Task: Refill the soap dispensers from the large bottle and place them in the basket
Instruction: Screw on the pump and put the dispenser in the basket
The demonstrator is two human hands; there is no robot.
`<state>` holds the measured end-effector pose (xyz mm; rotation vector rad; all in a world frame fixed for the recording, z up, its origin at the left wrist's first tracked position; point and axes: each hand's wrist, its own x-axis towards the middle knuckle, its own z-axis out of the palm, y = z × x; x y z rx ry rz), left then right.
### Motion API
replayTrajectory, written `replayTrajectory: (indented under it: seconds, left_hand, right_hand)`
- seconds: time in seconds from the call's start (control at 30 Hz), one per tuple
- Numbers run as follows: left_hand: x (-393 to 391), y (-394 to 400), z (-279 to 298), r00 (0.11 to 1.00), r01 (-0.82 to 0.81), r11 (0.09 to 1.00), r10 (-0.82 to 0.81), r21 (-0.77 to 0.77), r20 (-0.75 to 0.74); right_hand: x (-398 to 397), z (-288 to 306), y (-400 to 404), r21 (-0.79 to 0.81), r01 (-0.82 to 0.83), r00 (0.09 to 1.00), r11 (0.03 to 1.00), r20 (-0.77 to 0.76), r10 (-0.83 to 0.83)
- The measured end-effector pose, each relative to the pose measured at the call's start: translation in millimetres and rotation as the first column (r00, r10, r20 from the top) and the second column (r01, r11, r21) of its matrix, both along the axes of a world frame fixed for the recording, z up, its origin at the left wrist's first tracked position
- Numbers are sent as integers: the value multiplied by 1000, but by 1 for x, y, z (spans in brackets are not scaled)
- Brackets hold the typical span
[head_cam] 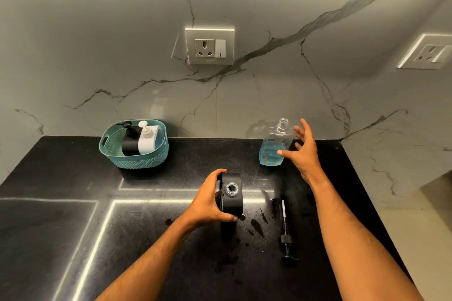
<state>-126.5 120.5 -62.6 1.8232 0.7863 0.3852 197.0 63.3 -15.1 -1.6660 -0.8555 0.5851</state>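
Observation:
A black soap dispenser (233, 203) stands upright mid-counter with its pump off and its clear neck open. My left hand (209, 199) grips its left side. Its black pump (286, 234) lies flat on the counter to the right. The large clear bottle (274, 148), uncapped and about half full of blue liquid, stands near the back wall. My right hand (302, 148) hovers open just right of the bottle, its thumb tip at the bottle's side. A teal basket (127, 156) at the back left holds a black dispenser (129, 140) and a white dispenser (148, 140).
The black counter (73, 215) shows dark wet spots around the open dispenser and the pump. A marble wall with a power socket (209, 46) rises behind. The counter's right edge drops off beside my right forearm.

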Motion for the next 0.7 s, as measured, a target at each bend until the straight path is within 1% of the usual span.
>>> replayTrajectory:
  seconds: [0.13, 0.3, 0.4, 0.47, 0.57, 0.7]
  left_hand:
    - [-1, -5, 2, 1000, -11, 1000, 11, 11, 24]
    - [-3, -14, 6, 999, -24, 1000, 23, 15, 37]
    - [-8, -28, 2, 999, -15, 1000, 14, 23, 35]
    - [-11, -37, 0, 999, -19, 1000, 19, 18, 43]
    - [-16, -48, -3, 999, -22, 1000, 21, 13, 48]
    - [-24, -59, -10, 999, -27, 1000, 27, 11, 37]
  right_hand:
    - [-19, 2, -24, 33, 47, 991, 998, 124, -51]
    - [-49, 3, -50, 79, 209, 937, 975, 268, -222]
    - [-68, -6, -77, 57, 284, 901, 957, 324, -287]
    - [-80, -17, -95, -17, 296, 896, 955, 350, -271]
    - [-99, -32, -119, -199, 288, 895, 937, 403, -189]
    - [-120, -45, -143, -413, 317, 845, 854, 531, -57]
